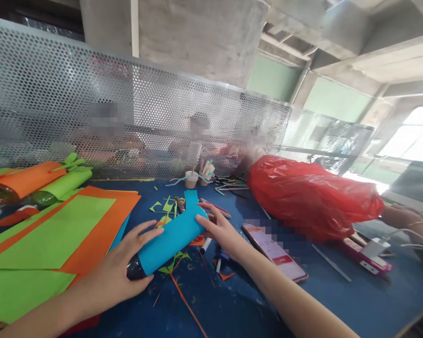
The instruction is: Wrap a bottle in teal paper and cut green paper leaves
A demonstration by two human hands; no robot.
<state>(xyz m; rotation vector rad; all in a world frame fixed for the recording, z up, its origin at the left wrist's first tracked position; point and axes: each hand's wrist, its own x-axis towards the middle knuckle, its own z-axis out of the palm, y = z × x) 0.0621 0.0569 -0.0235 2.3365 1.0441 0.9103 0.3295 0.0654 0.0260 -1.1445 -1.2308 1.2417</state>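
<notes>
A blue table (331,291) spreads below a perforated metal screen (169,103) at its back edge. On its right side sits a bulging red plastic bag (303,199), and on the left lies a pile of orange and green paper (88,230). Behind the pile rest an orange-wrapped bottle (38,177) and a green-wrapped one (68,183). At the table's middle, between both hands, a bottle in blue paper (174,240) lies slanted. The person's left hand (120,256) grips its dark, bare end, thumb and fingers around it; the right hand (221,230) presses its fingers on the blue paper's far end. A phone (277,253) lies right of the right forearm. Green paper scraps (168,206) are scattered beyond the bottle.
</notes>
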